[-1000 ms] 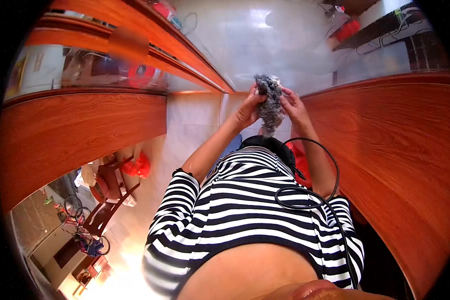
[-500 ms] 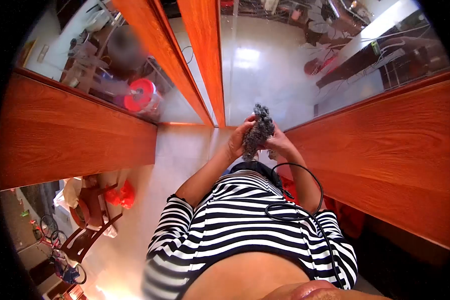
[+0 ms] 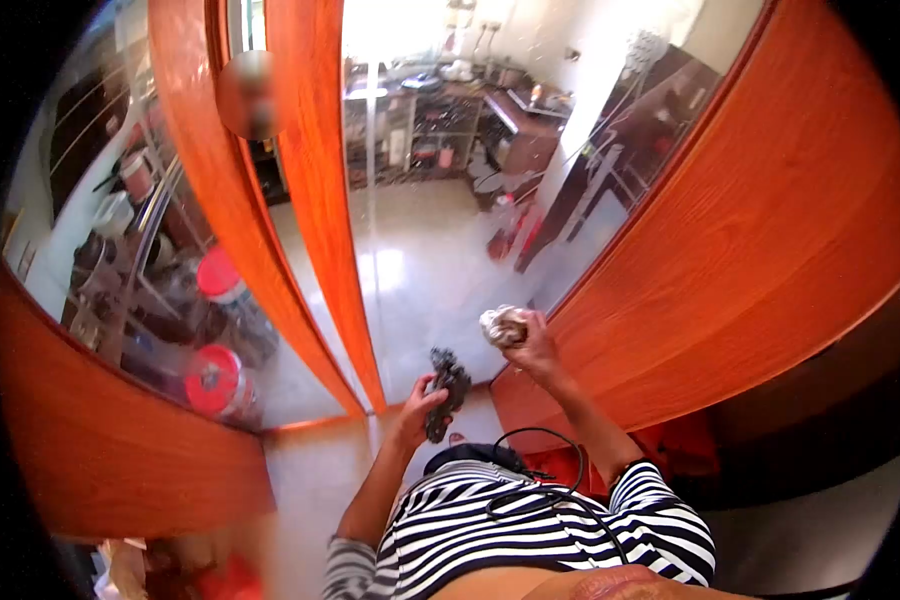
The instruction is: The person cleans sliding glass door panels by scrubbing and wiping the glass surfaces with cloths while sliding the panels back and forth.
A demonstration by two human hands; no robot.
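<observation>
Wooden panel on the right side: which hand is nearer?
Right. The right hand, holding a pale wad, is by the wooden panel's lower left edge; the left hand, gripping a dark shaggy bundle, is farther left.

Blown-out light up top; glare on floor (image 3: 425, 235); fisheye-curved edges.

Left bundle (image 3: 453, 388) before glass door (image 3: 425, 235)

Seemingly a home — wood-framed glass doors (image 3: 328, 200), red-lidded buckets (image 3: 212, 380), a cluttered counter (image 3: 512, 114) beyond.
</observation>
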